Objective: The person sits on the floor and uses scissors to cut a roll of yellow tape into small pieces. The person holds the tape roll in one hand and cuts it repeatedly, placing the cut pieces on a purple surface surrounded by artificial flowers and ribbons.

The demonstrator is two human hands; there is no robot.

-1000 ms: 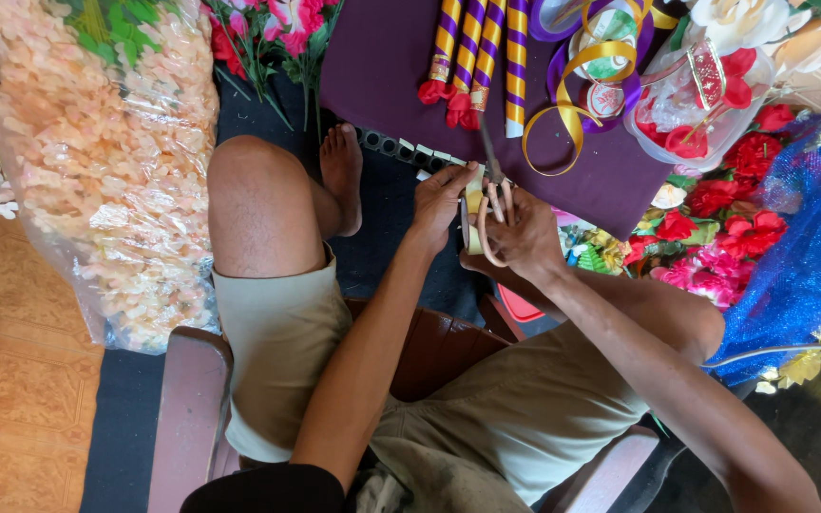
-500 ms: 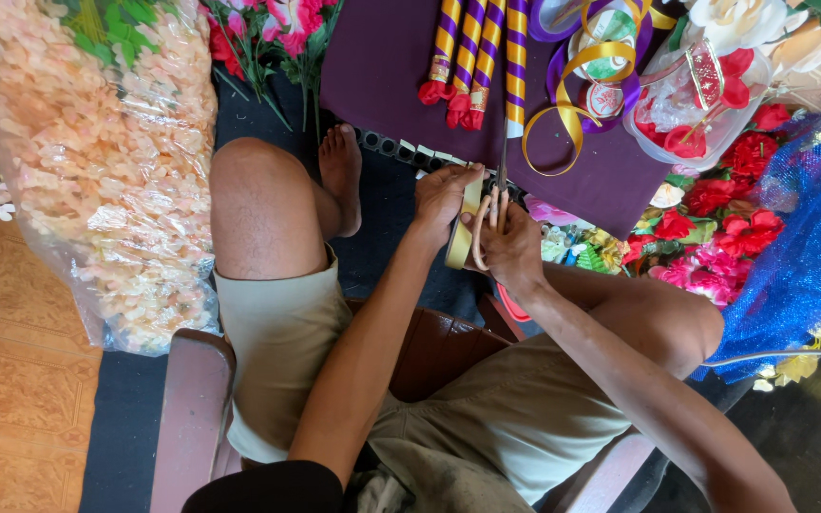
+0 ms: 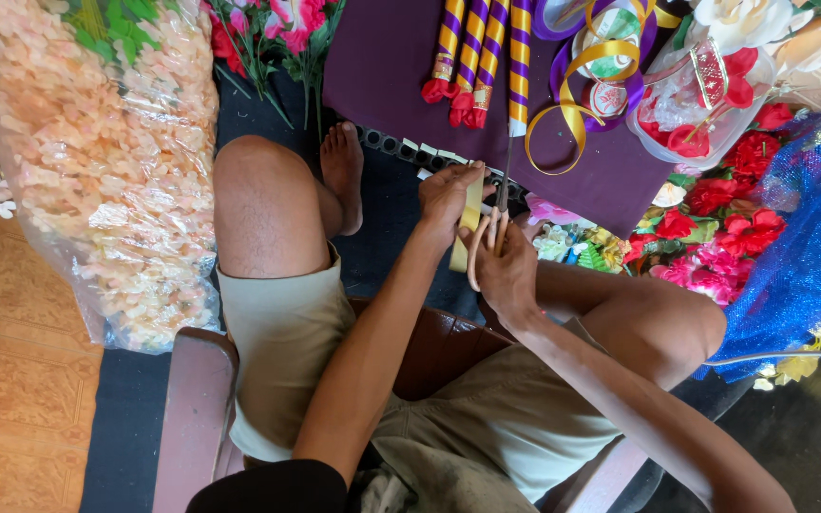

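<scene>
Floor: dark mat over orange patterned tile at left edge. On the mat, far centre, a purple cloth carrying purple-and-gold striped sticks and loose ribbon coils. Left, a clear bag of peach artificial blossoms. Right, red and pink fabric flowers beside blue glitter mesh. Near centre, a low brown stool.
</scene>
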